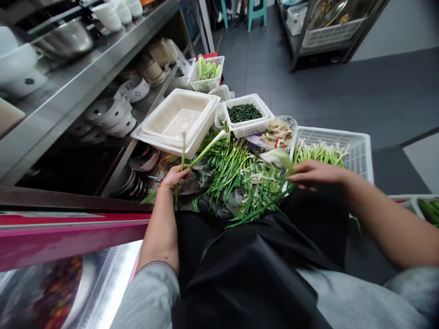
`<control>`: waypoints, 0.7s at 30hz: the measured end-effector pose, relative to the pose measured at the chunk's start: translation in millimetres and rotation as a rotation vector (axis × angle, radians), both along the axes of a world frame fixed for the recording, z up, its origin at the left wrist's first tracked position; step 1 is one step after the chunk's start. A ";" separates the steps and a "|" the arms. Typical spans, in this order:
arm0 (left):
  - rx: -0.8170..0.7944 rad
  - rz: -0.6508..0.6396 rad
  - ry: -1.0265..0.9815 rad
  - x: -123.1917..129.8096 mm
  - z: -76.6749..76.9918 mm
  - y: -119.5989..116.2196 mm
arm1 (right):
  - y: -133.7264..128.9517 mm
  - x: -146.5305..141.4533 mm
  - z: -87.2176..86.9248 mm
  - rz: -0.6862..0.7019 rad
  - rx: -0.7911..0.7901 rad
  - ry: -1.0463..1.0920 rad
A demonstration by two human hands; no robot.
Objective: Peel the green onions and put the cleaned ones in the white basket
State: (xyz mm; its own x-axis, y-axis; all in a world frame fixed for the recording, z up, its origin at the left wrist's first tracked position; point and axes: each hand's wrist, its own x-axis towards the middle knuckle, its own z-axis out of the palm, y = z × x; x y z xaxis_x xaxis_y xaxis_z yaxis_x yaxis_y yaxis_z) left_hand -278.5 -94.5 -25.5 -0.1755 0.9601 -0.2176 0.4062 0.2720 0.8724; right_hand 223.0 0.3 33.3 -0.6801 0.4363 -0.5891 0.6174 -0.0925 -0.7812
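Observation:
My left hand (176,175) is closed around two green onions (207,148), one slanting up to the right with its white end outward, the other upright. My right hand (307,174) pinches a pale green-and-white scallion peel (281,158), smeared by motion, in front of a white basket. Between my hands lies a heap of green onions (229,169) with long green leaves. Torn leaves and peelings (262,183) spread close to my lap. Trimmed green onions (320,153) with white ends stand in the white basket (360,151) on the right.
Stacked white baskets (164,139) stand ahead left, beside a basket of dark green chillies (244,112) and a bagged bowl of ginger-like roots (277,133). A steel shelf (137,41) with bowls runs along the left. Farther off are a rack (298,45) and stools (257,13).

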 end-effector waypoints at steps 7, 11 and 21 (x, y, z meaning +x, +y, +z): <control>-0.082 -0.310 0.009 66.8 14.6 -9.2 | 31.2 -145.7 -38.8 -0.404 -0.013 0.504; -0.049 -0.403 -0.132 81.2 4.4 -8.9 | 30.6 -204.5 -37.5 -0.508 -0.122 0.767; -0.072 0.204 -0.379 33.8 -28.2 23.7 | 170.8 -243.2 -182.3 -0.626 0.217 0.067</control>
State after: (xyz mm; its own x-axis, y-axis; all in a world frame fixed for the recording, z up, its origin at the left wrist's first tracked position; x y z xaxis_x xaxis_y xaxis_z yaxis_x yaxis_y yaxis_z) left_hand -244.7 -70.8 -53.7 -0.2546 0.8942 -0.3682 -0.0072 0.3790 0.9254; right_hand -20.2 171.1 -149.0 -0.2914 0.8650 -0.4086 0.4481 -0.2539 -0.8572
